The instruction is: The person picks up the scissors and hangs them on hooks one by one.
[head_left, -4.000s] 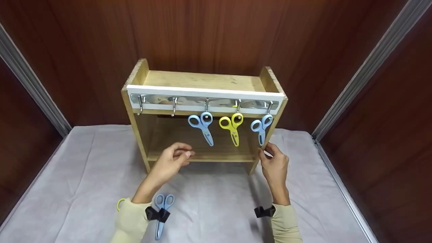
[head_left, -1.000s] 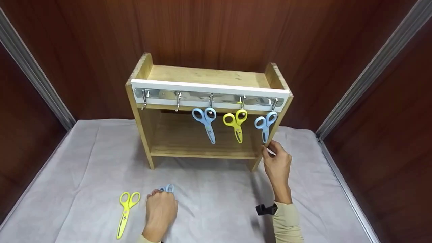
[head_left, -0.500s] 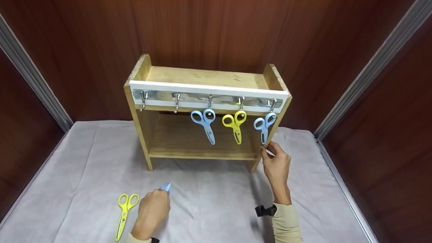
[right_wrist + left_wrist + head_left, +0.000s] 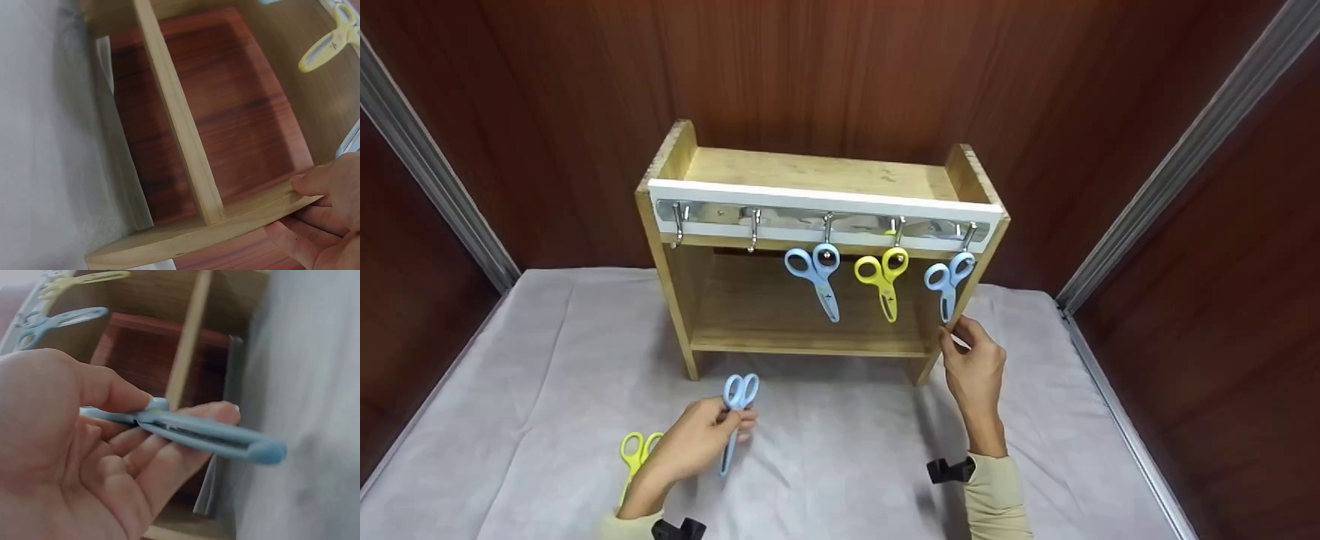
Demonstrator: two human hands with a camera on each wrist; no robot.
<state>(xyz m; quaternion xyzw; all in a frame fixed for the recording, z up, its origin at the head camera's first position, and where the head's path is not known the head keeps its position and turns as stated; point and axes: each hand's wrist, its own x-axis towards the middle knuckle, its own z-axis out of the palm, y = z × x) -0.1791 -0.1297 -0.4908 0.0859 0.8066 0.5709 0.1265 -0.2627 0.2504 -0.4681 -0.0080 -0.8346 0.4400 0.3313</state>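
My left hand point(image 4: 690, 442) pinches a pair of blue scissors point(image 4: 728, 455) between thumb and fingers, above the cloth in front of the shelf. Their handle loops point away from me, the tip toward me. The left wrist view shows the blades point(image 4: 208, 433) lying across my fingers. My right hand point(image 4: 979, 367) holds the right side panel point(image 4: 225, 230) of the small wooden shelf point(image 4: 810, 171), thumb on one face and fingers on the other. Yellow scissors point(image 4: 638, 460) lie on the cloth, partly hidden behind my left forearm.
Across the shelf's front runs a white rail point(image 4: 795, 195) with several metal hooks. Blue scissors point(image 4: 822, 289), yellow scissors point(image 4: 886, 292) and smaller blue scissors point(image 4: 947, 296) hang from the middle and right hooks; the two left hooks point(image 4: 754, 229) are bare. Grey cloth point(image 4: 825, 457) covers the table.
My left hand has moved from before the shelf down to the blue scissors on the cloth, taken hold of them and raised them. My right hand stays at the side panel.
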